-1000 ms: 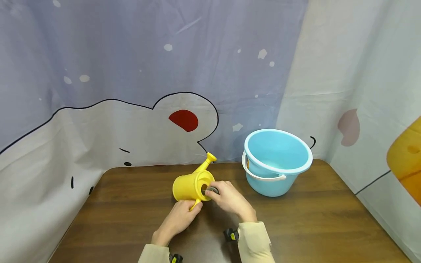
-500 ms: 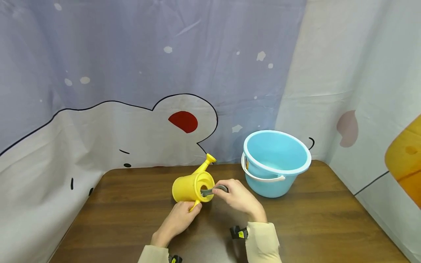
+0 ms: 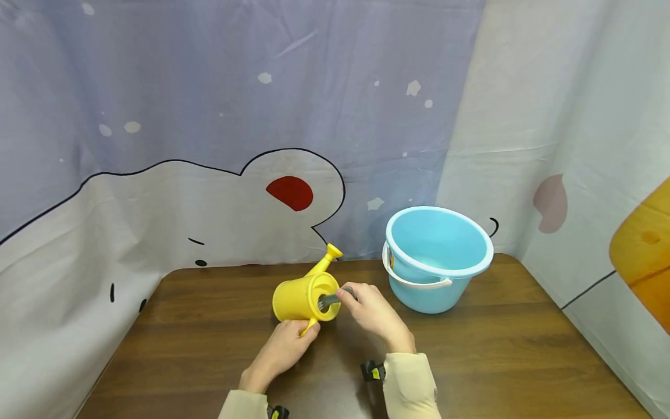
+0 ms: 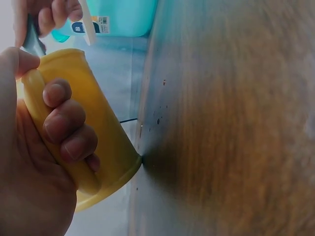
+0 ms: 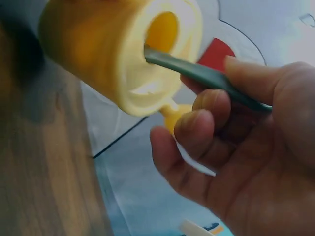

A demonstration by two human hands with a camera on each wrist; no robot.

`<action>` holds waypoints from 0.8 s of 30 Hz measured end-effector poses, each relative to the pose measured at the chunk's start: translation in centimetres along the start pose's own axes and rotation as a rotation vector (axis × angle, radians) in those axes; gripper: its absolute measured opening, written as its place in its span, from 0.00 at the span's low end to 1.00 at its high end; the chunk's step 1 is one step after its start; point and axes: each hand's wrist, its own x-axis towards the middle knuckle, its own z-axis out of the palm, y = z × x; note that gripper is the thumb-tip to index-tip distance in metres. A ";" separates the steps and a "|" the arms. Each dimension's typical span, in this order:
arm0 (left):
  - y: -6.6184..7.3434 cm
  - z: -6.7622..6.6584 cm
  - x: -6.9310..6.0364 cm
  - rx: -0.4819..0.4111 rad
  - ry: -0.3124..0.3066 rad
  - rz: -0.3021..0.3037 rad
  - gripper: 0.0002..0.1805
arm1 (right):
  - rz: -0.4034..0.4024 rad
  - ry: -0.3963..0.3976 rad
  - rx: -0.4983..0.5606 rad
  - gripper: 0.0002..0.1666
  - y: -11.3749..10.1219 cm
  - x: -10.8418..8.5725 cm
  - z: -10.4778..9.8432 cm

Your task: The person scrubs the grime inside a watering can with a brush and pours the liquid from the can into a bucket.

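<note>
A yellow watering can [image 3: 292, 301] is tipped on its side above the table, its opening turned to the right and its spout pointing up and away. My left hand [image 3: 285, 344] grips the can's handle, with fingers curled round it in the left wrist view. A grey-green brush [image 3: 330, 299] is pinched by its handle between the thumb and fingers of my right hand [image 3: 376, 313]. The brush's head end reaches into the can's opening; in the right wrist view the brush handle [image 5: 189, 70] enters there and its tip is hidden inside.
A light blue bucket [image 3: 429, 297] with a white carrying handle stands behind and right of my right hand. Beneath everything is a brown wooden table [image 3: 502, 355]. A patterned curtain [image 3: 209, 215] hangs along the back. Small drops [image 4: 158, 121] lie on the tabletop in the left wrist view.
My right hand drew the brush partway out to the right, then moved it slightly back left toward the can. The left hand and the watering can stay nearly still.
</note>
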 end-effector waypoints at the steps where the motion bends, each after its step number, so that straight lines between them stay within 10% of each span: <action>1: 0.0 0.0 0.0 0.000 -0.001 0.001 0.25 | 0.008 0.002 -0.025 0.15 -0.1 0.1 0.3; 13: 0.1 -0.1 0.0 -0.003 -0.001 0.010 0.25 | -0.055 -0.001 -0.130 0.21 -0.8 0.7 2.0; 24: 0.0 -0.1 0.0 -0.001 0.004 0.003 0.25 | -0.093 -0.071 0.027 0.16 -0.4 0.3 0.5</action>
